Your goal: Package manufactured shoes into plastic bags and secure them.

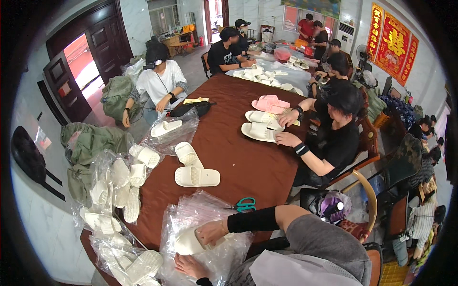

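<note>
A cream slipper point(188, 242) lies on clear plastic bags point(198, 202) at the near edge of the table. My right hand point(212, 233) grips this slipper at its strap opening, the fingertips partly hidden inside. Beside the slipper's near side, my left hand point(190, 266) rests against the plastic with its fingers stretched out. Scissors with teal handles point(246, 205) lie just beyond my right forearm. Farther up the brown cloth, one cream slipper point(197, 177) lies flat, and another slipper point(188, 155) leans against it.
Several bagged cream slippers point(138, 267) crowd the table's left edge. Across the table, a person in black point(334, 133) handles cream slippers point(260, 132) beside pink slippers point(270, 103). A person in white point(162, 81) sits at far left. A chair point(365, 200) and bags stand to my right.
</note>
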`<action>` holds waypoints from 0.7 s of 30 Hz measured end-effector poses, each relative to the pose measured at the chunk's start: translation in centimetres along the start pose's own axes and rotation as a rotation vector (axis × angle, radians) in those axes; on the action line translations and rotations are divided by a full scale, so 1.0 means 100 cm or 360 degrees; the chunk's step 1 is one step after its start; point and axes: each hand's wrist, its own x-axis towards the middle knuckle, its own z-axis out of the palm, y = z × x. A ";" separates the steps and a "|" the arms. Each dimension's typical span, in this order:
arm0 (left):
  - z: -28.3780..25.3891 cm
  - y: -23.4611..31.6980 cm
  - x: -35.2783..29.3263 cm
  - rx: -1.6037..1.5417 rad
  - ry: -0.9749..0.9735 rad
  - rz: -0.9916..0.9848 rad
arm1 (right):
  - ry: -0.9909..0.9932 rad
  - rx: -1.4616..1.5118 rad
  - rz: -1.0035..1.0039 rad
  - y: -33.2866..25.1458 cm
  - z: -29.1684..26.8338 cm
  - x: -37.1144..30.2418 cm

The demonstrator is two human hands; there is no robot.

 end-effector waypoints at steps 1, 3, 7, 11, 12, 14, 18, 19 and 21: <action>0.001 -0.002 0.000 0.0040 0.0007 0.0007 | 0.0005 -0.0006 -0.0012 -0.002 -0.004 0.001; 0.001 -0.004 -0.002 0.0078 0.0021 0.0008 | -0.0079 0.0009 0.0168 -0.005 -0.018 -0.007; -0.001 -0.003 -0.003 0.0075 0.0032 0.0067 | 0.0166 0.0194 0.0553 -0.007 -0.044 -0.037; 0.000 0.000 -0.001 0.0134 0.0072 0.0127 | 0.0492 -0.0030 0.0993 0.001 -0.085 -0.068; -0.004 0.003 -0.002 0.0135 0.0078 0.0126 | 0.0483 -0.0130 0.1094 0.009 -0.093 -0.078; -0.010 0.011 -0.003 0.0124 0.0017 0.0122 | 0.0512 -0.0344 0.1257 0.030 -0.110 -0.099; -0.006 0.006 -0.003 0.0177 0.0000 0.0102 | 0.0772 -0.0528 0.1491 0.063 -0.143 -0.120; -0.007 0.004 -0.003 0.0173 -0.0022 0.0083 | 0.0794 -0.0596 0.1591 0.068 -0.149 -0.118; -0.014 0.017 -0.004 0.0162 -0.0060 0.0086 | 0.1117 -0.0557 0.1624 0.076 -0.149 -0.119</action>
